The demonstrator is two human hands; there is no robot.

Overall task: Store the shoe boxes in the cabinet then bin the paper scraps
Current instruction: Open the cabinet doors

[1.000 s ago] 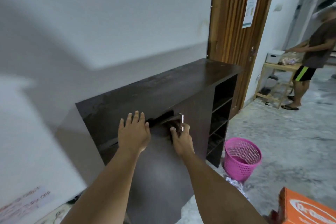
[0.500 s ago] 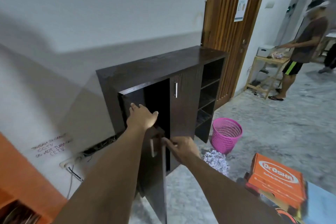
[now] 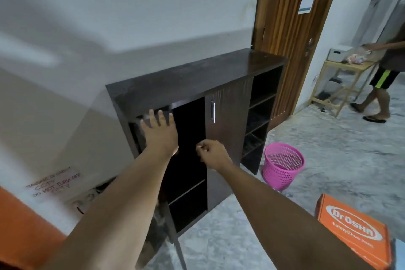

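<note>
Now we swing the cabinet [image 3: 197,76] door fully aside at frame centre, left hand [image 3: 160,136] spread flat on it, right hand [image 3: 211,153] curled, holding nothing.

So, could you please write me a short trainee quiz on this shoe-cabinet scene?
1. True or false: the cabinet's left door is swung open.
2. Which hand has straight, spread fingers: the left hand or the right hand?
3. Where is the pink basket? A) on top of the cabinet B) on the floor to the cabinet's right C) inside it

Key: 1 true; 2 left; 3 B
</note>
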